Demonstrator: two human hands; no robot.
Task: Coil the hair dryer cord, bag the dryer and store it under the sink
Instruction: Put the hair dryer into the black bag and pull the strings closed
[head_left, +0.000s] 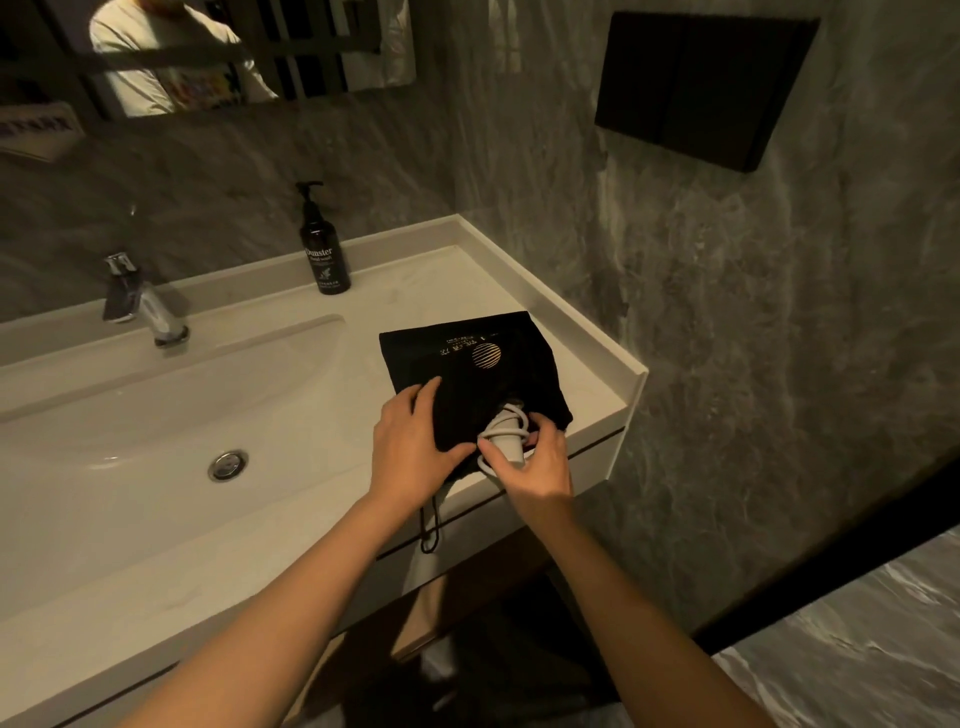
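A black drawstring bag (467, 374) lies flat on the white countertop (582, 374), to the right of the sink basin (156, 415) and close to the front edge. Its opening points toward the person, and a gold round logo with small text is printed on the upper side. The hair dryer (506, 441) is mostly inside the bag; only the pale grey end of its handle sticks out of the opening, with the grey cord (511, 418) wound around it in several loops.

The left hand (410, 447) lies on the left part of the bag near the opening, fingers spread and pressing the cloth down, with the thumb at the edge of the opening. The right hand (540, 467) is at the bag's mouth, fingers curled around the handle end and the cord loops, gripping them. Both forearms are bare and reach over the front of the counter.

A thin black drawstring (431, 525) hangs from the bag down over the front of the counter, making a small loop.

Behind the basin stands a chrome faucet (145, 301), and a dark pump bottle (323, 249) of hand wash stands at the back of the counter, well apart from the bag. On the grey marble wall at the right there is a black flush plate (701, 88). A mirror (208, 52) at the top left shows the person's light-coloured shirt
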